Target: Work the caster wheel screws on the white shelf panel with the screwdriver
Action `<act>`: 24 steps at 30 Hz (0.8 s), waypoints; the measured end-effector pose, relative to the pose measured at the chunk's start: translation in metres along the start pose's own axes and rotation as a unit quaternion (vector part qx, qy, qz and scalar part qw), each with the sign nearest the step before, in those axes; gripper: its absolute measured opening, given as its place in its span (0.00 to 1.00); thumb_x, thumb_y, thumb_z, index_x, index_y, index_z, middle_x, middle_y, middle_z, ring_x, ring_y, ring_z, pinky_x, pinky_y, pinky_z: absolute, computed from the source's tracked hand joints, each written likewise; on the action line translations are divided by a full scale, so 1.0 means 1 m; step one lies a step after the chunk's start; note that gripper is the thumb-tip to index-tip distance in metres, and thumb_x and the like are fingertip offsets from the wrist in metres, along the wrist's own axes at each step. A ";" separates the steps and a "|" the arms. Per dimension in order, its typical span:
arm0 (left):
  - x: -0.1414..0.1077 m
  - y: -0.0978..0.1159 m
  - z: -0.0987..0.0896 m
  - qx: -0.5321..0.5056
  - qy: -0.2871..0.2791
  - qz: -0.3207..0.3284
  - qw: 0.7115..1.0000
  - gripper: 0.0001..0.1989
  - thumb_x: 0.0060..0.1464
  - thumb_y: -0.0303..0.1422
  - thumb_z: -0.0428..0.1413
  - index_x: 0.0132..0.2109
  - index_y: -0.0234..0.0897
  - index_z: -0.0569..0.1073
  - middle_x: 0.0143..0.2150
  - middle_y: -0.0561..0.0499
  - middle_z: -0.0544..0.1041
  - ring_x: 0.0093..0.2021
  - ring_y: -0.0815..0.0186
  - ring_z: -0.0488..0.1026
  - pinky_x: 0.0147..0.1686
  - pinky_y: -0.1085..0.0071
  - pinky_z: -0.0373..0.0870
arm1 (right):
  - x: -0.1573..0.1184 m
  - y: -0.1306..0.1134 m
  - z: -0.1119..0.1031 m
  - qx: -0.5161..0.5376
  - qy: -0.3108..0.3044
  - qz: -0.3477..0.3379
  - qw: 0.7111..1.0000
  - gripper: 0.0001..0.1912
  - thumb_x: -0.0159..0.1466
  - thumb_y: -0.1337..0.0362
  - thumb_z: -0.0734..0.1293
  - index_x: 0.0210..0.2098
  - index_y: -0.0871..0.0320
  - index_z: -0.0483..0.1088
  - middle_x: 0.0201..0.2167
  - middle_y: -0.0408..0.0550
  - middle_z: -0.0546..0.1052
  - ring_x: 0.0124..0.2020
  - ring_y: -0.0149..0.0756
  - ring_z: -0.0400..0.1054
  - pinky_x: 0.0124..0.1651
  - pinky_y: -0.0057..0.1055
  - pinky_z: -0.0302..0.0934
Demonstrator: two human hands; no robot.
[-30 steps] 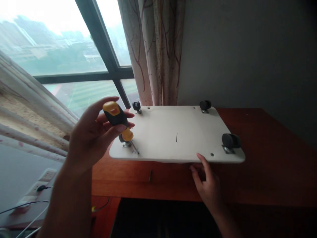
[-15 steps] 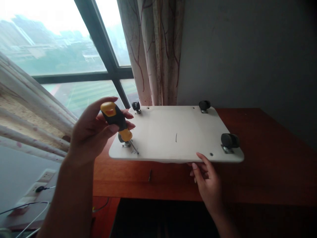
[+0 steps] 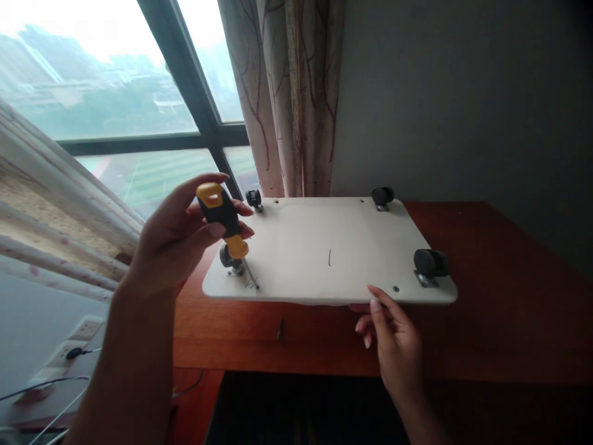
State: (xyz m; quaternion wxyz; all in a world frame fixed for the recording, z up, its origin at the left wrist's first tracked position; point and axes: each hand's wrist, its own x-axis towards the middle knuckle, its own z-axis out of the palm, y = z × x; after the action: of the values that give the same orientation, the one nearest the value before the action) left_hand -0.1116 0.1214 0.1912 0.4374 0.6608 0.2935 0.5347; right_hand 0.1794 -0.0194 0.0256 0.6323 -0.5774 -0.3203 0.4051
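My left hand [image 3: 178, 232] is closed around the yellow and black handle of a screwdriver [image 3: 223, 216]. The screwdriver is tilted, its thin shaft reaching down to the near left part of a white board [image 3: 296, 247], where its tip meets a small screw hole. Black casters [image 3: 430, 263] on metal plates stand up from the board's corners. At the front edge, right of centre, my right hand [image 3: 393, 334] touches the board lightly with its index finger and thumb; its other fingers are loosely bent and apart.
The board lies on a reddish-brown wooden table [image 3: 500, 296]. A small screw or bit [image 3: 280, 327] rests in front of it. A dark seat-like shape [image 3: 301, 408] is below the table's near edge. Curtains [image 3: 296, 93], a window and a wall socket [image 3: 86, 327] are around.
The screwdriver's handle has tipped slightly up and to the right, while its tip stays in place. My right hand has shifted a little right and its fingers have loosened at the board's edge.
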 end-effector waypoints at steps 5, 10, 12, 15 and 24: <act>0.003 0.000 0.005 0.041 -0.029 0.028 0.998 0.28 0.53 0.35 0.67 0.60 0.49 0.73 0.45 0.47 0.82 0.36 0.54 0.83 0.36 0.58 0.85 | -0.001 0.000 0.001 0.018 -0.002 0.016 1.000 0.26 0.66 0.49 0.69 0.58 0.58 0.73 0.31 0.49 0.81 0.21 0.27 0.67 0.20 0.24 0.61; -0.003 -0.001 -0.002 0.051 -0.023 0.042 0.998 0.28 0.54 0.35 0.66 0.61 0.51 0.72 0.45 0.46 0.82 0.36 0.53 0.84 0.36 0.54 0.85 | -0.002 -0.003 -0.001 0.006 -0.010 0.005 1.000 0.25 0.65 0.49 0.70 0.56 0.57 0.72 0.31 0.49 0.81 0.22 0.29 0.68 0.22 0.25 0.63; -0.008 0.001 -0.002 0.056 -0.014 0.053 0.997 0.27 0.54 0.33 0.66 0.60 0.49 0.72 0.45 0.45 0.82 0.36 0.53 0.84 0.36 0.55 0.86 | -0.003 -0.003 -0.002 -0.007 -0.017 -0.001 1.000 0.25 0.66 0.50 0.70 0.57 0.56 0.71 0.30 0.47 0.81 0.23 0.29 0.68 0.23 0.25 0.64; -0.014 0.003 0.003 0.076 0.015 0.075 0.994 0.26 0.53 0.28 0.66 0.59 0.47 0.74 0.43 0.46 0.83 0.35 0.55 0.84 0.37 0.58 0.86 | -0.004 -0.001 -0.004 -0.030 -0.030 -0.011 0.999 0.24 0.67 0.51 0.69 0.58 0.56 0.70 0.31 0.46 0.81 0.23 0.28 0.67 0.26 0.26 0.65; -0.021 0.000 0.009 0.157 0.120 0.086 0.977 0.36 0.44 0.22 0.70 0.60 0.47 0.74 0.37 0.52 0.83 0.33 0.57 0.84 0.35 0.63 0.87 | -0.003 0.005 -0.006 -0.058 -0.038 -0.023 0.997 0.24 0.68 0.52 0.68 0.60 0.54 0.69 0.32 0.46 0.81 0.24 0.28 0.67 0.28 0.27 0.67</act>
State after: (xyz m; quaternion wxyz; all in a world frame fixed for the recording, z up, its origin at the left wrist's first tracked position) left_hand -0.1080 0.1006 0.1816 0.2422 0.6750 0.3660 0.5930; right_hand 0.1827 -0.0254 0.0202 0.5943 -0.5900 -0.3805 0.3924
